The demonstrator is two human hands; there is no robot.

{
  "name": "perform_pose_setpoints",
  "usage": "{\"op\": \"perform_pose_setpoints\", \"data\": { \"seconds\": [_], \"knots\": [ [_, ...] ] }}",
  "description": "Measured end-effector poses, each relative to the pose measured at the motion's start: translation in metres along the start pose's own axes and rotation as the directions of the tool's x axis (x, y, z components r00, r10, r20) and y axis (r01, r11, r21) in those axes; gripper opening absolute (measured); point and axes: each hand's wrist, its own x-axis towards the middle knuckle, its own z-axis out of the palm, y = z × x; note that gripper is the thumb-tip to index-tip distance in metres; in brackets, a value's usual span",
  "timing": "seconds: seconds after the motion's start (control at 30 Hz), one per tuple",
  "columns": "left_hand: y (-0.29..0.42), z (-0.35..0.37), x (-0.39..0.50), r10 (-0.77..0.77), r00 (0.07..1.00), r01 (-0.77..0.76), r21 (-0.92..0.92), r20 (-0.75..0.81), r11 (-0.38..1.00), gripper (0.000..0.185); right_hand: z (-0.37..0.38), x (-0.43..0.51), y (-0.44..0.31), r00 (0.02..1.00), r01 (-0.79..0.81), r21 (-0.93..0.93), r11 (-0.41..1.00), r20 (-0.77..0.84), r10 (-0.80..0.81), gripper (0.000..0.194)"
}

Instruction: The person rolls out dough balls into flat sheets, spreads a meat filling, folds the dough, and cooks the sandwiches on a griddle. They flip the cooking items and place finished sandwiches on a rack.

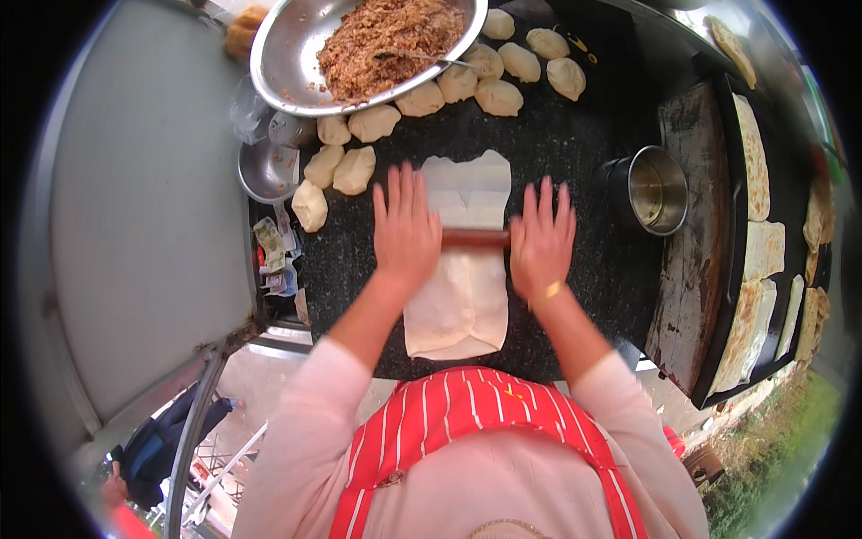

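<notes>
A brown rolling pin lies crosswise over a long strip of flattened dough. My left hand presses flat on the pin's left end, fingers stretched forward. On its right end rests my right hand, also palm down, with a gold-coloured band at the wrist. Both palms hide the pin's ends, and the hands look slightly blurred. The dough's far part is thin and pale with a wavy edge; the near part looks thicker, with folds and a seam along its middle. Beneath it is a black speckled worktop.
Dough pieces line the worktop's far side, by a steel bowl of minced filling with a spoon. A metal pot stands right, before a griddle bearing flatbreads. Banknotes and a smaller bowl lie left.
</notes>
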Motion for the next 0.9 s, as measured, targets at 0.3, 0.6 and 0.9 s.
{"op": "perform_pose_setpoints", "data": {
  "seconds": [0.3, 0.6, 0.9],
  "knots": [
    [-0.012, 0.016, 0.018, 0.042, 0.987, -0.046, -0.019, -0.157, 0.999, 0.05, 0.019, 0.027, 0.004, 0.999, -0.016, -0.12, 0.993, 0.033, 0.02, 0.058],
    [-0.03, 0.022, 0.065, -0.049, 0.983, 0.013, -0.203, -0.175, 0.979, 0.016, 0.032, 0.08, 0.001, 0.998, -0.03, -0.168, 0.985, 0.041, 0.038, 0.063],
    [-0.037, 0.024, 0.084, -0.008, 0.981, -0.055, -0.323, -0.192, 0.945, 0.007, 0.026, 0.108, -0.002, 0.997, -0.021, -0.193, 0.981, 0.073, 0.036, 0.062]
  ]
}}
